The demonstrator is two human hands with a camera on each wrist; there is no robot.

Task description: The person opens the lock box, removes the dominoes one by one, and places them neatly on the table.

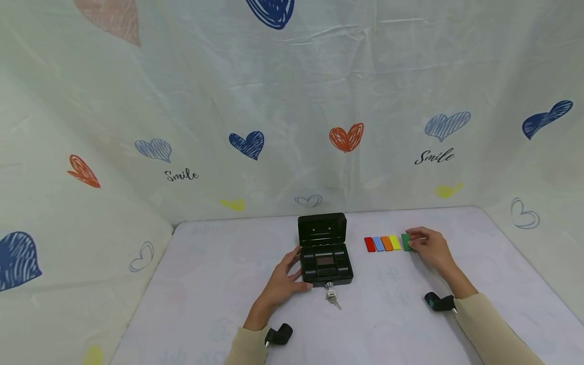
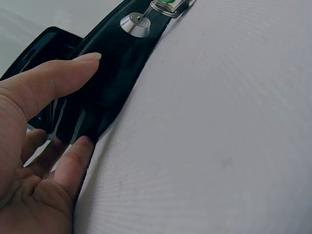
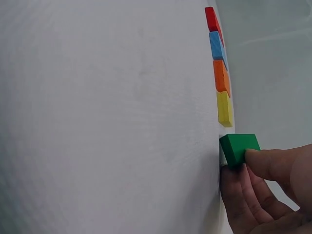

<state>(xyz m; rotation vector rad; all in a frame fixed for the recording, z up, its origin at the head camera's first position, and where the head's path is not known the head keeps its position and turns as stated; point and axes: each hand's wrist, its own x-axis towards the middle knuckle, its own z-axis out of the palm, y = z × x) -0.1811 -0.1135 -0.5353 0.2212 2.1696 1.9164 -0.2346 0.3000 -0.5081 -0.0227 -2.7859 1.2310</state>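
Note:
A black cash box (image 1: 326, 261) stands on the table with its lid (image 1: 322, 229) raised, showing a tray with compartments. My left hand (image 1: 282, 284) holds the box at its front left corner, the thumb lying on the front face and the fingers along the left side. Keys (image 1: 333, 299) hang from the silver lock (image 2: 136, 24) on the front. To the right, my right hand (image 1: 429, 248) pinches a green block (image 3: 240, 147) between thumb and fingers, tilted beside the yellow block (image 3: 224, 108) at the row's end.
Red (image 1: 369, 244), blue (image 1: 378, 244) and orange (image 1: 387, 243) blocks continue the row to the left of the yellow one, right of the box. A white cloth (image 1: 205, 284) covers the table. Behind it hangs a curtain (image 1: 292, 172) printed with hearts.

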